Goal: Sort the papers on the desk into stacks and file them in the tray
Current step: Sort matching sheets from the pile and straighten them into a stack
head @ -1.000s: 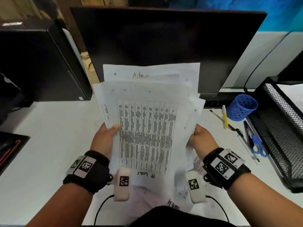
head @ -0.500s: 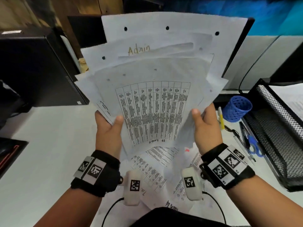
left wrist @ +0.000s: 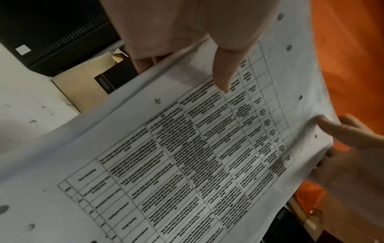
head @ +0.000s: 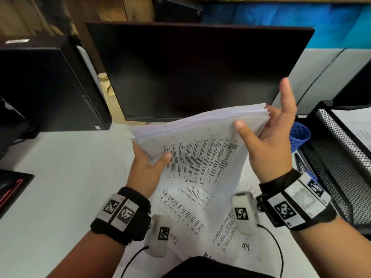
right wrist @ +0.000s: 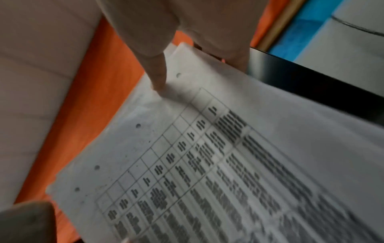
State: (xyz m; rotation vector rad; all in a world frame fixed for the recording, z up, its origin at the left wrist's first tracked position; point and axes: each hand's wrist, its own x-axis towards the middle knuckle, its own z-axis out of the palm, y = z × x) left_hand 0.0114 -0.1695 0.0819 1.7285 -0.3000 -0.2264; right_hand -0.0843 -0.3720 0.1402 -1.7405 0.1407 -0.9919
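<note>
A thick stack of papers [head: 200, 137] with a printed table on its top sheet hangs tilted above the white desk [head: 70, 177]. My left hand [head: 154, 158] grips its left corner, with the thumb [left wrist: 222, 74] on the table print and the fingers underneath. At the right edge my right hand [head: 267, 125] holds it: the thumb [right wrist: 158, 77] lies on the top sheet, the fingers reach under and past the edge, and the index finger points up. More printed sheets [head: 186, 209] lie loose on the desk below. The black mesh tray [head: 341, 177] stands at the right.
A dark monitor [head: 190, 71] rises just behind the stack, and a black computer tower [head: 46, 87] stands at the back left. Between my right hand and the tray are a blue mesh cup [head: 300, 136] and pens [head: 301, 163]. Papers [head: 357, 125] lie in the tray's upper tier.
The stack stood upright and fanned out in front of the monitor. It has tipped down towards flat with its sheets drawn together, and my right fingers have spread out along the right edge.
</note>
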